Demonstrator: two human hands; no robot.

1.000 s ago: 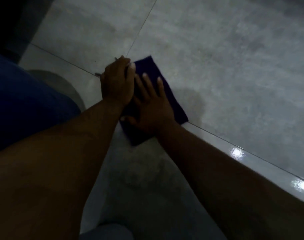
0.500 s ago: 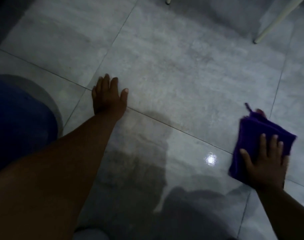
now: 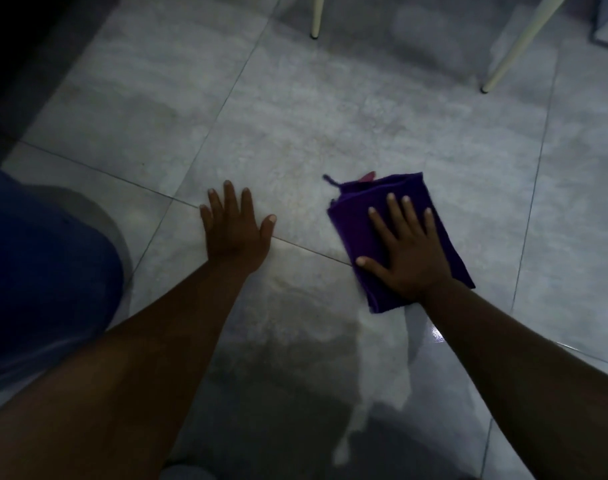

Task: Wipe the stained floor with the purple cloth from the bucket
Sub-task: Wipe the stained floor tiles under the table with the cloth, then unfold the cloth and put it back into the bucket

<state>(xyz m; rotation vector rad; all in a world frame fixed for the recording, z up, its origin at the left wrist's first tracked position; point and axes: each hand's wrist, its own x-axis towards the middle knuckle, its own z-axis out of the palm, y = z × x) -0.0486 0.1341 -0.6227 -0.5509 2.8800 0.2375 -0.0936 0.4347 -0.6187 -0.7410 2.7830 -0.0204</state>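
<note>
A folded purple cloth [image 3: 365, 209] lies flat on the grey tiled floor [image 3: 295, 133], right of centre. My right hand [image 3: 404, 251] presses down on it with fingers spread, covering its lower half. A small loop and a red tag stick out at the cloth's far edge. My left hand [image 3: 235, 230] rests flat on the bare floor to the left of the cloth, fingers apart, holding nothing. Faint pale smears mark the tile beyond both hands. No bucket is in view.
Two cream furniture legs [image 3: 316, 19] [image 3: 517, 46] stand on the floor at the top. My knee in blue fabric [image 3: 43, 271] fills the left side. A wet, shiny patch [image 3: 382, 375] lies near me, between my arms.
My right hand has slid the cloth from the far right back toward the centre. One second ago both hands were together on the cloth. My left hand stays planted on the floor.
</note>
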